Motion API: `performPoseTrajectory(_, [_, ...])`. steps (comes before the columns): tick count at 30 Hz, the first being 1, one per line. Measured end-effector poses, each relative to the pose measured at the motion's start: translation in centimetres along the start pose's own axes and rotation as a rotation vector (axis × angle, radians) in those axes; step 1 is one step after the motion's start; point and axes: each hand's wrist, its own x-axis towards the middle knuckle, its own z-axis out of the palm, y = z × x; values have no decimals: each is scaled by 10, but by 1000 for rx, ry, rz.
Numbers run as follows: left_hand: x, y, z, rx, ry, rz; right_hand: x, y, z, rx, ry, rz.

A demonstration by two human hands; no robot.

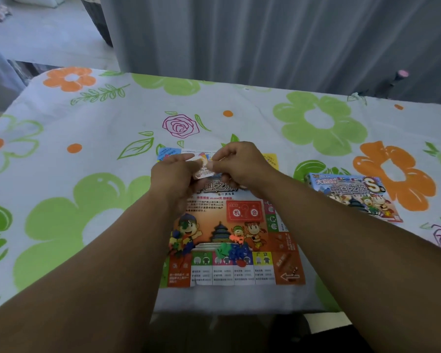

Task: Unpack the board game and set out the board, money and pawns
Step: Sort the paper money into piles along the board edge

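Above flat printed board (239, 225), left hand (175, 175) and right hand (239, 161) both pinching thin rectangular paper notes (202, 171)

left grip (173, 171) + right grip (239, 161): pinch money (201, 171) | board (287, 270): flat, pawns (233, 252) on it | box (354, 196): right of board

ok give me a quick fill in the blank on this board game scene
1. The game box lies on the tablecloth to the ____ of the board.
2. The paper money is pinched by ____ hands at once, left hand and right hand.
3. The plastic pawns lie on the ____.
Missing words: right; both; board
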Motion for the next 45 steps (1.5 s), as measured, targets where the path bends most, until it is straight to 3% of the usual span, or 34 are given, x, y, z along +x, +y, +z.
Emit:
performPoseTrajectory(8, [8,18,-43,-103,260,55,6,-1,28,35,-87,71])
performPoseTrajectory(12, [9,21,-55,-100,310,67,8,-1,45,23,-114,57])
performPoseTrajectory(25, [4,21,-53,-52,260,31,23,5,65,-267,35,38])
performPoseTrajectory(30, [1,17,-47,-44,211,49,13,-9,63,-23,-47,4])
performPoseTrajectory(37, [-2,14,-26,-98,179,8,13,-5,46,-9,-35,-11])
performPoseTrajectory(42, [-1,12,-21,-111,165,0,26,6,11,140,181,95])
performPoseTrajectory(45, [2,10,-22,-95,164,3,30,15,-5,109,265,115])
